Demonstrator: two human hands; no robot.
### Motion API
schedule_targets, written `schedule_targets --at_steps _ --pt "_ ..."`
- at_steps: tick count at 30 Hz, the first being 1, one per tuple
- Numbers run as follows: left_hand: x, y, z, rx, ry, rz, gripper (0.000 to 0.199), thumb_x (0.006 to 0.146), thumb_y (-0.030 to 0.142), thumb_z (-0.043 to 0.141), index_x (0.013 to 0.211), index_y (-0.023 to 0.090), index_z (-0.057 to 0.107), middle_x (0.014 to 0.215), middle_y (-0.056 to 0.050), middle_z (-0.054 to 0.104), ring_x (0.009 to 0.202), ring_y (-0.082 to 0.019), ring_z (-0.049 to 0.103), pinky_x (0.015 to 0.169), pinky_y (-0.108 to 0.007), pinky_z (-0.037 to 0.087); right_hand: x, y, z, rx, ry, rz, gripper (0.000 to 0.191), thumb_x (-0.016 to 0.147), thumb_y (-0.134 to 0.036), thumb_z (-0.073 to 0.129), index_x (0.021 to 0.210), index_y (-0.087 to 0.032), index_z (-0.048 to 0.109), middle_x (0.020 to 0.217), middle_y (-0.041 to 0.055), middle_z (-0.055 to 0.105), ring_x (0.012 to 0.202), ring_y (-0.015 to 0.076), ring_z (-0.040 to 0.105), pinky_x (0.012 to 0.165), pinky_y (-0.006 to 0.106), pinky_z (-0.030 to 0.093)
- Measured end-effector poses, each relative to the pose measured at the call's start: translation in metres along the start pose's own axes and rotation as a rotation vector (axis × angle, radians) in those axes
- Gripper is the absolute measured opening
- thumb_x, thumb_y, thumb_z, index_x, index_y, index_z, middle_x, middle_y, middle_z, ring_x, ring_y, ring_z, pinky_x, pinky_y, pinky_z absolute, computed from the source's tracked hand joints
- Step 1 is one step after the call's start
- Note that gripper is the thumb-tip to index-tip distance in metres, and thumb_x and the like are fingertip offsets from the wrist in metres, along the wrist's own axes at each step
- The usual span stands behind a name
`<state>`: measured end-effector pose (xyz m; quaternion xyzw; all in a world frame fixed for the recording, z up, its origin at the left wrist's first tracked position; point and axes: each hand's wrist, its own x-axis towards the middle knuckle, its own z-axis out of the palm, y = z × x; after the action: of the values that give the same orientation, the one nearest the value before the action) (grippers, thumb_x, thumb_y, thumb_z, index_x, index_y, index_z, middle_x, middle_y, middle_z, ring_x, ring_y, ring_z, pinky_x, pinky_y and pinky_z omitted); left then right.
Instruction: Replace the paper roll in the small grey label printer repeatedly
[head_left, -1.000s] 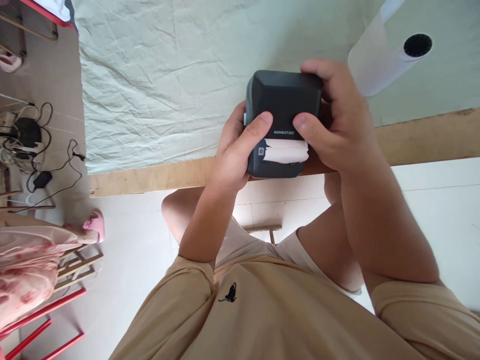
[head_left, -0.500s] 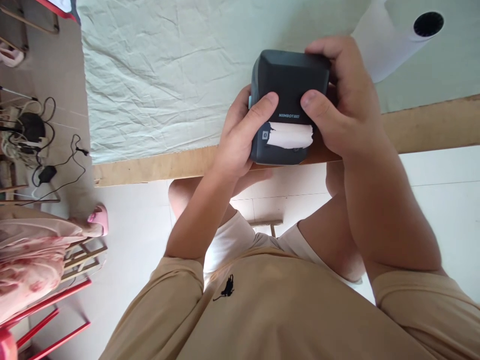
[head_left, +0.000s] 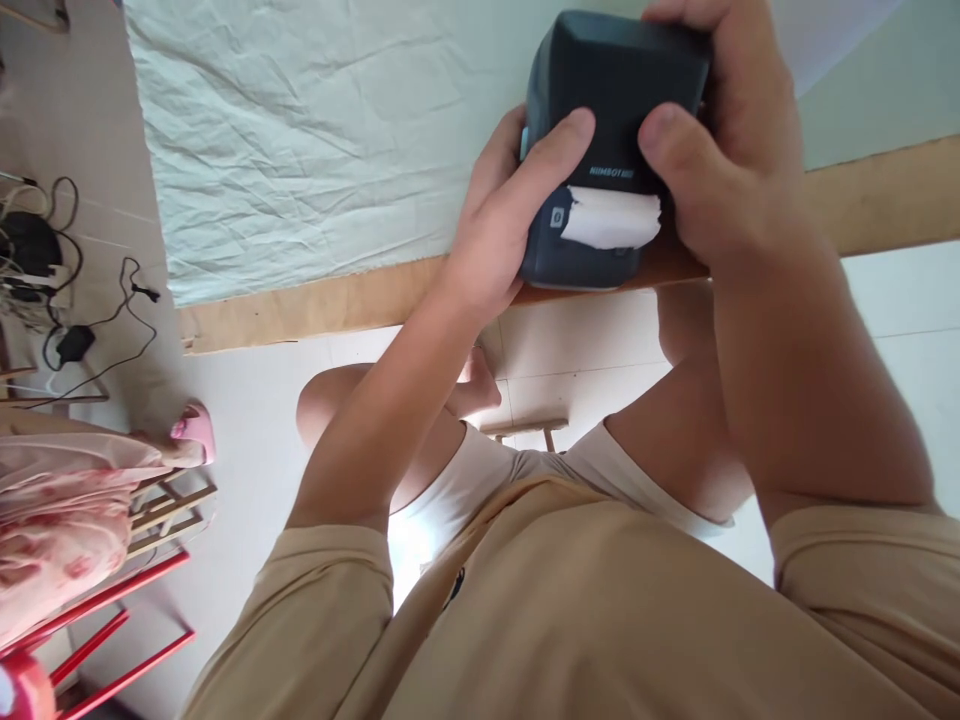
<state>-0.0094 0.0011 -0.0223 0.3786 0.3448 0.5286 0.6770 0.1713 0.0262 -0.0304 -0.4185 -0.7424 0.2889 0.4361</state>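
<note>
A dark grey NIIMBOT label printer [head_left: 611, 100] is held over the table's near edge, gripped from both sides. A torn strip of white paper [head_left: 611, 218] sticks out of the slot on its front. My left hand [head_left: 510, 205] wraps round its left side, thumb lying on the top cover. On the opposite side my right hand [head_left: 739, 150] grips it, with its thumb on the cover and a finger over the far corner. The remaining fingers of both hands are partly hidden behind the printer.
A pale green cloth [head_left: 315, 140] covers the table, with a bare wooden edge [head_left: 322, 315] along the front. White paper [head_left: 832, 35] lies at the upper right. On the floor at left are tangled cables [head_left: 37, 260], a red stool frame [head_left: 112, 600] and a person's foot in a pink slipper [head_left: 196, 435].
Both hands and the printer now appear higher and further right in the view. The camera view has shifted too, and the paper roll's dark end has left the picture. The grip looks the same.
</note>
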Motion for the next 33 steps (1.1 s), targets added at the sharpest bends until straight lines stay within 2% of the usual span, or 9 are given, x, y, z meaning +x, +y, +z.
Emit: schedule_targets --at_steps 4,7,13,15,19,23,27,30,33 --pt "0.004 -0.001 -0.002 0.007 -0.112 0.01 0.01 0.097 0.031 0.064 0.094 0.022 0.064 0.084 0.005 0.07 0.1 -0.018 0.077 0.085 -0.032 0.063 0.001 -0.005 0.0 -0.057 0.027 0.012 0.071 0.09 -0.082 0.051 0.128 -0.022 0.057 0.125 0.0094 0.066 0.115 0.0242 0.061 0.108 0.044 0.05" --pt "0.005 -0.002 -0.004 0.029 -0.141 0.048 0.01 0.098 0.026 0.054 0.095 0.02 0.063 0.076 0.006 0.066 0.111 -0.022 0.079 0.085 -0.033 0.065 0.002 -0.006 0.001 -0.058 0.019 0.068 0.071 0.087 -0.087 0.051 0.126 -0.028 0.056 0.129 0.0055 0.067 0.121 0.0231 0.061 0.116 0.042 0.048" --pt "0.007 -0.006 -0.006 -0.025 -0.095 0.016 0.011 0.096 0.032 0.063 0.096 0.021 0.064 0.087 0.003 0.07 0.089 -0.017 0.078 0.076 -0.03 0.064 0.005 0.007 0.002 -0.114 0.016 0.006 0.064 0.092 -0.083 0.046 0.121 -0.027 0.054 0.121 0.0064 0.067 0.109 0.0194 0.062 0.106 0.039 0.052" --pt "0.008 -0.007 -0.007 -0.005 -0.091 0.009 0.009 0.097 0.032 0.063 0.097 0.023 0.065 0.09 0.003 0.07 0.091 -0.016 0.077 0.08 -0.031 0.064 0.004 0.008 0.002 -0.096 0.031 -0.009 0.06 0.093 -0.08 0.048 0.121 -0.026 0.054 0.118 0.0064 0.067 0.106 0.0192 0.062 0.102 0.038 0.053" --pt "0.005 -0.006 -0.006 0.023 -0.108 0.029 0.009 0.099 0.033 0.061 0.096 0.026 0.065 0.092 0.003 0.07 0.102 -0.018 0.078 0.086 -0.032 0.064 0.003 0.007 0.002 -0.046 0.042 -0.014 0.064 0.093 -0.079 0.051 0.125 -0.024 0.057 0.126 0.0077 0.067 0.116 0.022 0.062 0.109 0.041 0.05" --pt "0.004 -0.008 -0.002 0.008 -0.061 0.042 0.021 0.098 0.045 0.065 0.096 0.024 0.065 0.087 0.001 0.068 0.11 -0.023 0.077 0.082 -0.032 0.061 0.005 0.008 0.001 -0.056 0.024 -0.014 0.064 0.094 -0.08 0.048 0.129 -0.027 0.057 0.127 0.0065 0.067 0.117 0.0227 0.062 0.11 0.043 0.051" --pt "0.008 -0.011 -0.003 0.085 -0.064 0.054 0.032 0.094 0.058 0.065 0.095 0.026 0.068 0.091 -0.001 0.073 0.121 -0.027 0.073 0.093 -0.039 0.062 0.005 0.013 0.003 -0.032 0.027 -0.02 0.065 0.095 -0.079 0.048 0.13 -0.025 0.056 0.131 0.0065 0.066 0.123 0.0213 0.062 0.114 0.041 0.05" --pt "0.011 -0.013 -0.005 0.088 -0.09 0.083 0.034 0.091 0.061 0.067 0.092 0.028 0.069 0.091 -0.001 0.073 0.12 -0.028 0.073 0.095 -0.04 0.062 0.004 0.016 0.004 -0.029 0.057 -0.029 0.074 0.092 -0.085 0.046 0.13 -0.022 0.056 0.131 0.008 0.066 0.124 0.0217 0.062 0.115 0.04 0.049" --pt "0.012 -0.015 -0.006 0.033 -0.078 0.092 0.032 0.098 0.056 0.06 0.095 0.025 0.069 0.085 0.0 0.068 0.109 -0.025 0.076 0.088 -0.039 0.061 0.004 0.013 0.003 -0.03 0.017 -0.032 0.067 0.094 -0.082 0.046 0.127 -0.025 0.055 0.131 0.0066 0.067 0.122 0.02 0.063 0.113 0.038 0.05"
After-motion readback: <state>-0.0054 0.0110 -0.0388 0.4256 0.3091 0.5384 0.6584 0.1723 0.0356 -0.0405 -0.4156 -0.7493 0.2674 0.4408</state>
